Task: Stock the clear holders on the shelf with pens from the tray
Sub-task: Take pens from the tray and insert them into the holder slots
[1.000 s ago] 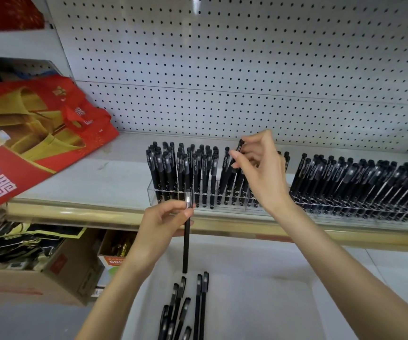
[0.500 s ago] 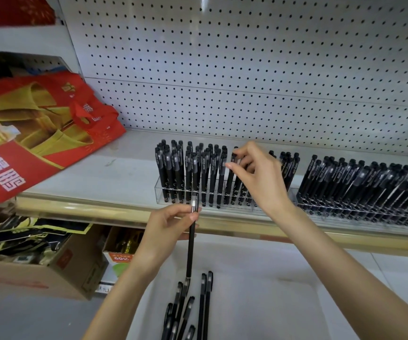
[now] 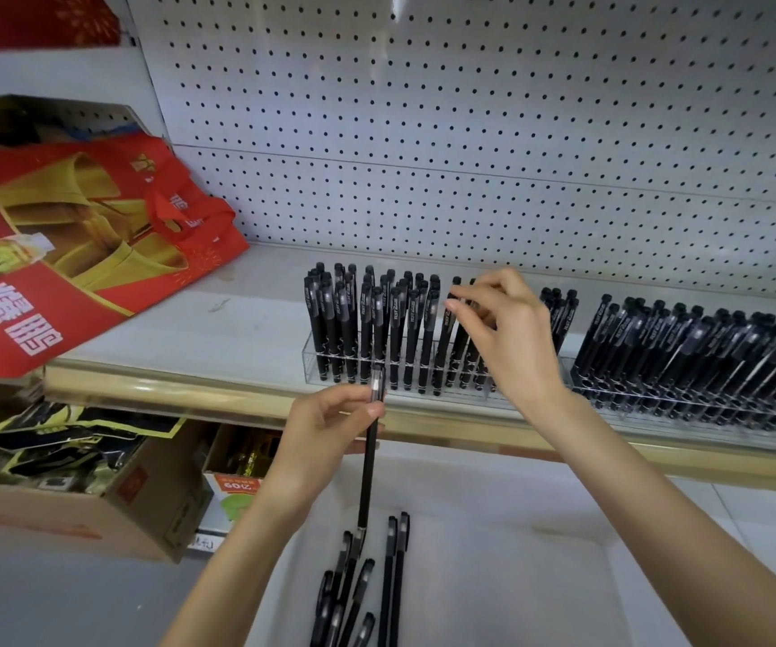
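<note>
I get one view: a wide-angle head camera, close before the shelf (image 3: 180, 329), facing forward and down. It takes in the pegboard (image 3: 470, 133) above and the tray (image 3: 493, 581) at the bottom edge.
</note>
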Motion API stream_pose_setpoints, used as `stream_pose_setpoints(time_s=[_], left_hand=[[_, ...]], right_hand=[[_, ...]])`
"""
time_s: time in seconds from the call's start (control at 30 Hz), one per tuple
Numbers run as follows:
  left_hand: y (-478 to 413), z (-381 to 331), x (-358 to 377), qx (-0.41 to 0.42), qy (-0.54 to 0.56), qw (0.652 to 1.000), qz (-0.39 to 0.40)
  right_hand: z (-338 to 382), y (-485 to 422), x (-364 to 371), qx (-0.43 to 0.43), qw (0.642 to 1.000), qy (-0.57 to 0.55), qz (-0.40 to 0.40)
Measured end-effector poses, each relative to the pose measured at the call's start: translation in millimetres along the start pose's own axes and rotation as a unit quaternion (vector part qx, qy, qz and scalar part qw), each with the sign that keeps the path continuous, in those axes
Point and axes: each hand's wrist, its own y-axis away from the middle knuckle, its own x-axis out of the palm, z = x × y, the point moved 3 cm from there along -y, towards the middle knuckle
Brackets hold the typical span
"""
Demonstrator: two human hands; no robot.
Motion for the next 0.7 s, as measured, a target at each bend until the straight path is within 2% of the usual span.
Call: stream_pose_setpoints(time_s=[0.13,0.2,0.27,0.33,0.47,0.7], left_hand=[[2,0,3,-0.017,0.042,0.999,0.01],[5,0,9,-0.029,0.08,0.996,0.04],[10,1,20,-0.041,0.123,0.989,0.075],[14,4,31,-0.052,0.139,0.984,0.094],[19,9,46,-0.062,0.124,0.983,0.121],[23,9,57,-0.063,0.122,0.979,0.149]], right_hand=[[7,9,-17,0.065,0.994,-0.083,-0.009],[13,20,-25,0.119,0.976,-0.176,0.047],[20,37,-25,0.173,0.941,-0.255,0.137],[25,55,-24,0.22,0.906,-0.305,0.193],[23,77,-23,0.303,0.852,-0.38,0.192],[16,83,-28,0.328,0.831,-0.404,0.196]])
